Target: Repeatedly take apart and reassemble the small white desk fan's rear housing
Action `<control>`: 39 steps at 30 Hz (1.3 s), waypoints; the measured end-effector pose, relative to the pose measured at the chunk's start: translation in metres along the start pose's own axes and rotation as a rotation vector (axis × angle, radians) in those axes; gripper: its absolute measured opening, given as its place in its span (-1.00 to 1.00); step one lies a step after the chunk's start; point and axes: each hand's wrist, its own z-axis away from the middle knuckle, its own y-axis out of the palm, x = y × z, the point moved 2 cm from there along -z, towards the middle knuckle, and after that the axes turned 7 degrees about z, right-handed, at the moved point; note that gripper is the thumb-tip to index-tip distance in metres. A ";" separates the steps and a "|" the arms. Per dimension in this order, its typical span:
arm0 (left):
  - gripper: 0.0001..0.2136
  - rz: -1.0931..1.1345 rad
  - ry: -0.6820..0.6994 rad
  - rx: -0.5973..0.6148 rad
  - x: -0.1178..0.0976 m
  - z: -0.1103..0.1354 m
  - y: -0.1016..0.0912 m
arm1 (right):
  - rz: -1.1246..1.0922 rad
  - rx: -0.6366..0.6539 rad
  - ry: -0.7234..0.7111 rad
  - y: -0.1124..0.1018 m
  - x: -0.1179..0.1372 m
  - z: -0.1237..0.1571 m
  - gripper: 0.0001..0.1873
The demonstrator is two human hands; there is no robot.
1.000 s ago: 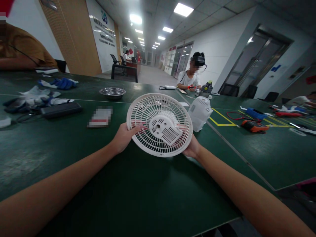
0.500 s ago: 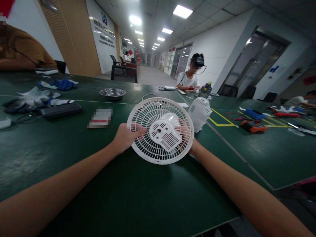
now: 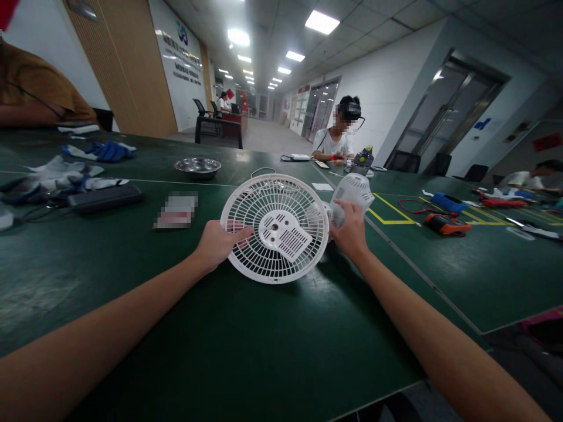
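A round white fan grille [image 3: 233, 258] faces me, tilted, with a white slotted motor cover [image 3: 285, 234] at its centre. My left hand [image 3: 220, 240] grips the grille's left rim, its thumb on the front and its fingers behind the bars. To the right of the grille is a white, slotted fan base [image 3: 357, 192]. My right hand [image 3: 352, 228] is curled round the near side of this base, close to the grille's right edge. Some of its fingertips are hidden, and the join between base and grille is partly covered.
A steel bowl [image 3: 197, 168] sits behind on the green table [image 3: 246, 340]. Gloves [image 3: 57, 176] and a dark case [image 3: 105, 199] lie left, a blurred-out small box [image 3: 176, 211] nearer. An orange-and-black meter [image 3: 447, 225] lies right. A person [image 3: 332, 143] works across the table.
My right hand has moved from behind the grille out to the right, onto the fan base. The grille has turned and shifted slightly left; my left hand keeps its grip.
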 end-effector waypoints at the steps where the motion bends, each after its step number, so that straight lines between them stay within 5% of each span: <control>1: -0.81 0.001 -0.006 0.000 0.001 -0.001 0.000 | 0.036 -0.087 0.015 -0.005 -0.003 -0.002 -0.44; 6: -0.80 0.019 0.005 -0.016 0.007 -0.005 -0.003 | 0.154 -0.310 0.233 -0.019 -0.035 -0.011 -0.20; 12: -0.81 0.023 -0.005 0.005 0.004 -0.004 -0.002 | -0.141 -0.002 0.502 0.008 -0.079 -0.007 0.20; 16: -0.83 0.031 -0.025 0.007 0.001 -0.003 -0.001 | -0.164 0.026 0.557 0.015 -0.087 -0.006 0.10; 20: -0.84 0.027 -0.017 0.006 0.002 -0.003 -0.002 | -0.112 0.023 0.608 0.014 -0.086 -0.006 -0.03; 24: -0.84 0.045 -0.021 0.014 0.004 -0.003 -0.002 | -0.092 -0.138 0.640 0.006 -0.078 -0.009 -0.09; 30: -0.84 0.025 -0.014 0.035 0.003 -0.002 -0.002 | -0.222 -0.334 0.485 -0.009 -0.053 -0.018 -0.14; 34: -0.83 0.018 -0.039 0.003 0.003 -0.003 -0.002 | -0.255 -0.273 0.407 -0.005 -0.034 -0.014 -0.15; 39: -0.80 0.022 -0.043 0.016 0.007 -0.006 -0.002 | -0.210 -0.043 0.381 0.008 -0.015 -0.006 -0.11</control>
